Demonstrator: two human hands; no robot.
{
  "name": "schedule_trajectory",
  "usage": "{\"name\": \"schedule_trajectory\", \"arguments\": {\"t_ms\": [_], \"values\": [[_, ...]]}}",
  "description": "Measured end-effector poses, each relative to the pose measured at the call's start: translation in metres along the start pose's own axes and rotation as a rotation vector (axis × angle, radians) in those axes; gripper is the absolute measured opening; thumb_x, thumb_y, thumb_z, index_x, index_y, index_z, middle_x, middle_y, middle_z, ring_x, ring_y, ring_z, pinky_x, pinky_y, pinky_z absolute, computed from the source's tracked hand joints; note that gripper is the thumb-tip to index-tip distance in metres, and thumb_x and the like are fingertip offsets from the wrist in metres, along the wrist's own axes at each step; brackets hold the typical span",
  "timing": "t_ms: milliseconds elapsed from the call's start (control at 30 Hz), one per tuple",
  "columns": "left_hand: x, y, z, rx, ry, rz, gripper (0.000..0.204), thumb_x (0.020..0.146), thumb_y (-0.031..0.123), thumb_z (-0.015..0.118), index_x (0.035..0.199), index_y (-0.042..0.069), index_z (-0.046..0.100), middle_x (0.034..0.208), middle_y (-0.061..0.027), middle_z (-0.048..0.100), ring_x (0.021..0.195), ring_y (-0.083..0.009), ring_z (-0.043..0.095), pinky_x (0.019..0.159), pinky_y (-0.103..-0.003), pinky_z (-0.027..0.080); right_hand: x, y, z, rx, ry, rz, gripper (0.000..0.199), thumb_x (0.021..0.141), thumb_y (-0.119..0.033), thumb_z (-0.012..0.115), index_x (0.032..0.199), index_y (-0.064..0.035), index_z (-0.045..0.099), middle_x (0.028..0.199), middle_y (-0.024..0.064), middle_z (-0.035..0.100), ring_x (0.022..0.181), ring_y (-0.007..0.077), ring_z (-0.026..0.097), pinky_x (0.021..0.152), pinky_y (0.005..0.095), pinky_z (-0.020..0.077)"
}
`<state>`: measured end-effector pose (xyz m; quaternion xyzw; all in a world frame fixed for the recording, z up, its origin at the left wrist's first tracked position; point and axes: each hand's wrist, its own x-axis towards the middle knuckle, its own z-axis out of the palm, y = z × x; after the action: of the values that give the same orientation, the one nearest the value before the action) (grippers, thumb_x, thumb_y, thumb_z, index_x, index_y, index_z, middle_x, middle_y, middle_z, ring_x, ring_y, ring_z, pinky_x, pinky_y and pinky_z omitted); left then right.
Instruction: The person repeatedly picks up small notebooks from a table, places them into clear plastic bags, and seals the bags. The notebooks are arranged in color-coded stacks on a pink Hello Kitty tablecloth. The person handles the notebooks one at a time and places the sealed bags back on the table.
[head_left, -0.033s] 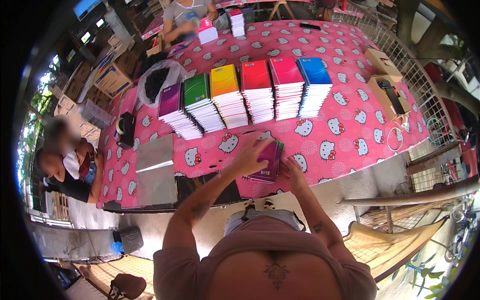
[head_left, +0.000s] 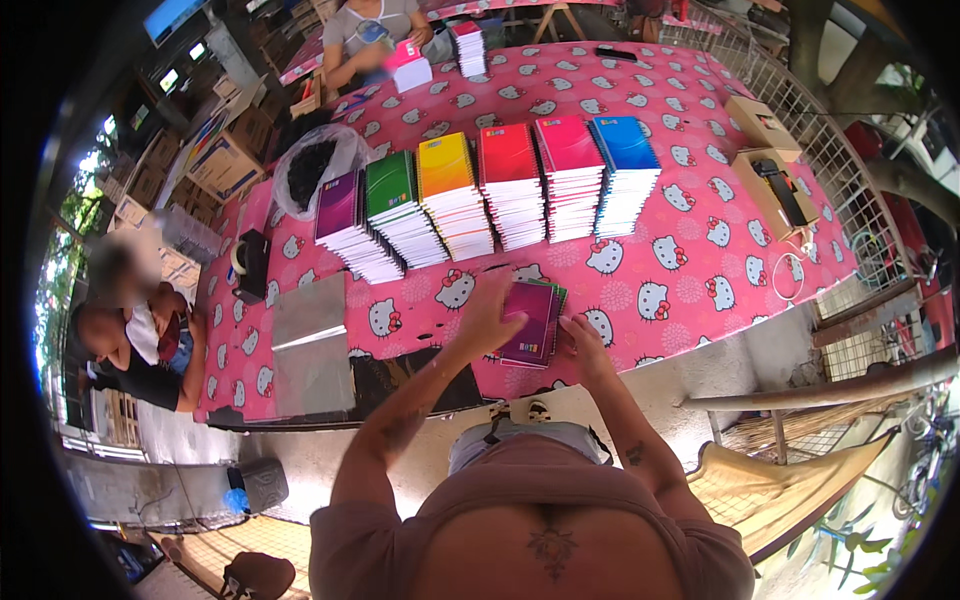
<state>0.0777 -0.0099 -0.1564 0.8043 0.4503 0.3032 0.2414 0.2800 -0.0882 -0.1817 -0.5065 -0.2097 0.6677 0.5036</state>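
In front of me on the table lies a small pile of spiral notebooks, a purple notebook (head_left: 534, 318) on top and a green notebook (head_left: 562, 300) showing along its right edge. My left hand (head_left: 486, 318) holds the pile's left side, thumb over the purple cover. On the opposite side my right hand (head_left: 584, 346) grips the right edge with bent fingers. Beyond stand tall notebook stacks in a row: purple (head_left: 340, 208), green (head_left: 390, 182), yellow (head_left: 445, 165), red (head_left: 509, 158), pink (head_left: 569, 148) and blue (head_left: 626, 145).
A pink patterned cloth (head_left: 690, 285) covers the table. To the left are clear plastic sheets (head_left: 310, 345), a tape dispenser (head_left: 250, 266) and a plastic bag (head_left: 318, 172) with dark contents. Cardboard boxes (head_left: 770, 190) sit at right. A co-worker (head_left: 372, 40) handles notebooks across the table; another person sits left.
My left hand has drawn back from over the purple cover to its left edge, uncovering more of it. My right hand stays at the right edge. The co-worker's hands have shifted slightly.
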Motion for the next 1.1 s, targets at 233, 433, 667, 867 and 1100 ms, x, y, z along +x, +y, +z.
{"name": "schedule_trajectory", "arguments": {"t_ms": [233,433,667,867,1100], "values": [[-0.034,-0.050,0.023,-1.019,-0.129,-0.572,0.062,0.086,0.022,0.065,0.142,0.007,0.043,0.123,-0.0143,0.062,0.100,-0.0286,0.065,0.087,-0.038,0.051,0.051,0.015,0.035,-0.119,-0.062,0.044,0.050,0.082,-0.025,0.077,0.118,-0.0025,0.049,0.100,0.0089,0.062,0.086,0.0174,0.066,0.068,0.0362,0.0597],[-0.110,-0.060,-0.025,-1.079,-0.057,-0.473,0.065,0.082,0.010,0.067,0.142,0.005,0.042,0.130,-0.0148,0.056,0.116,-0.0271,0.059,0.098,-0.043,0.046,0.022,0.010,0.056,-0.017,-0.241,0.181,0.050,0.081,-0.023,0.077,0.118,-0.0018,0.051,0.095,0.0106,0.066,0.080,0.0219,0.068,0.067,0.0409,0.0615],[-0.128,-0.028,-0.112,0.051,-0.107,0.610,0.075,0.071,0.009,0.080,0.137,0.007,0.044,0.138,-0.0198,0.047,0.132,-0.0381,0.045,0.108,-0.049,0.038,-0.011,0.044,0.097,0.036,-0.315,0.384,0.059,0.091,-0.041,0.065,0.133,-0.0023,0.049,0.119,0.0169,0.065,0.104,0.0305,0.067,0.093,0.0434,0.0545],[-0.151,-0.079,-0.103,-0.867,-0.093,-0.158,0.073,0.078,0.006,0.080,0.137,0.005,0.037,0.132,-0.0148,0.050,0.125,-0.0206,0.050,0.101,-0.035,0.045,-0.033,0.071,0.132,-0.335,-0.413,-0.522,0.103,0.086,-0.032,0.075,0.157,-0.0103,0.004,0.158,0.0136,0.024,0.143,0.0267,0.030,0.115,0.0403,0.0268],[-0.142,-0.094,-0.071,-0.976,0.014,0.058,0.079,0.081,0.005,0.078,0.140,0.008,0.026,0.135,-0.0139,0.047,0.126,-0.0212,0.048,0.103,-0.037,0.044,-0.016,0.111,0.171,-0.271,-0.259,-0.764,0.109,0.072,-0.011,0.087,0.154,-0.0077,0.017,0.139,0.0125,0.042,0.128,0.0241,0.045,0.108,0.0381,0.0385]]}}
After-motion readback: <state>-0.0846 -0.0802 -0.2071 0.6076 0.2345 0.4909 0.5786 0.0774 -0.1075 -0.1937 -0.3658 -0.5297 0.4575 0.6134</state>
